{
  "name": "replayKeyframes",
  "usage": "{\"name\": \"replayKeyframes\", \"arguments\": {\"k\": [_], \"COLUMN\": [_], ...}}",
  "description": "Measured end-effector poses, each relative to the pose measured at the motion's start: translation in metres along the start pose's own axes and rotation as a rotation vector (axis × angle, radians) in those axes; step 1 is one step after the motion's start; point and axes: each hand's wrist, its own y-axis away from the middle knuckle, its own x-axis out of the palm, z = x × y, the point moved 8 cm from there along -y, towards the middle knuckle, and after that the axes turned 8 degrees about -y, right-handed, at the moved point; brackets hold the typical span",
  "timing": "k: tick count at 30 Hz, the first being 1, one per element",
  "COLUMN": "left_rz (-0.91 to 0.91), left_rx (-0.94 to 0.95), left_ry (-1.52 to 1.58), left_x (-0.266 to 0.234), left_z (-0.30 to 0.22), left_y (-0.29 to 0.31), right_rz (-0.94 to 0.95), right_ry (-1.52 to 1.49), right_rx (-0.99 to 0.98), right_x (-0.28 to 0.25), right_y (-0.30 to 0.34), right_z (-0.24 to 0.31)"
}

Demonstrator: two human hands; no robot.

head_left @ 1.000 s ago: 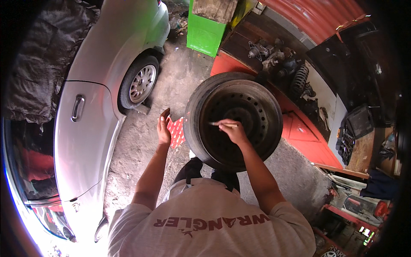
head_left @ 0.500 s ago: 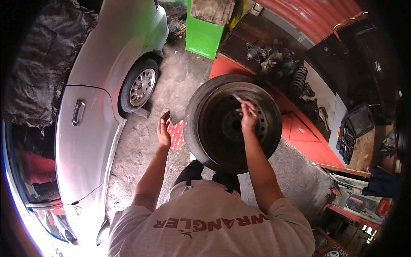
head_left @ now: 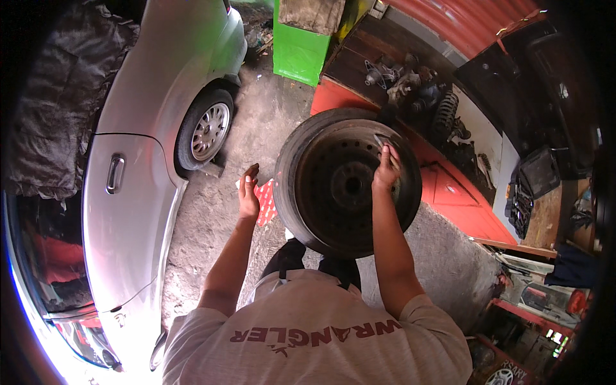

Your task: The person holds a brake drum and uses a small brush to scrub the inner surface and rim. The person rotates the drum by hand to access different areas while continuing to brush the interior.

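A car wheel (head_left: 292, 183), a worn black tyre on a dark, rusty steel rim (head_left: 333, 218), lies face up in front of my legs. My right hand (head_left: 385, 172) is closed around a slim, pen-like hand tool (head_left: 380, 139) with a pale tip, held over the right side of the rim. Its exact kind is too small to tell. My left hand (head_left: 249, 194) is apart from the tyre on its left, empty, fingers stretched out with dark smudges on them. Close by that hand is a red piece with a white pattern (head_left: 265, 204).
A silver car (head_left: 138, 212) stands on the left. Beyond the wheel is a green box (head_left: 299, 54). To the right runs a red cabinet (head_left: 459, 199) with a coil spring (head_left: 444, 117) and greasy car parts on top. An opened black tool case (head_left: 536, 183) sits farther right.
My right hand has moved right across the rim, and the tool's tip has shifted right with it. The left hand stays in nearly the same place beside the tyre.
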Motion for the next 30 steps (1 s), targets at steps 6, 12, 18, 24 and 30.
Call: {"name": "replayKeyframes", "arguments": {"k": [6,12,18,24,30], "left_rz": [-0.002,-0.004,-0.047,-0.038,-0.006], "left_rx": [-0.004,-0.003,0.003,-0.017,-0.012], "left_ry": [0.004,0.03,0.005,-0.001,0.005], "left_x": [-0.002,-0.001,-0.011,-0.009,0.004], "left_z": [0.014,0.005,-0.01,-0.004,-0.012], "left_y": [-0.002,0.005,0.011,0.015,0.011], "right_rz": [0.038,0.111,0.047,0.032,0.018], "right_ry": [-0.162,-0.201,-0.188,-0.166,-0.198], "right_rx": [0.106,0.312,0.276,0.345,0.324], "right_x": [0.024,0.024,-0.009,-0.01,0.002], "right_y": [0.018,0.045,0.011,0.025,0.014], "right_z": [-0.014,-0.038,-0.038,-0.04,-0.039]}}
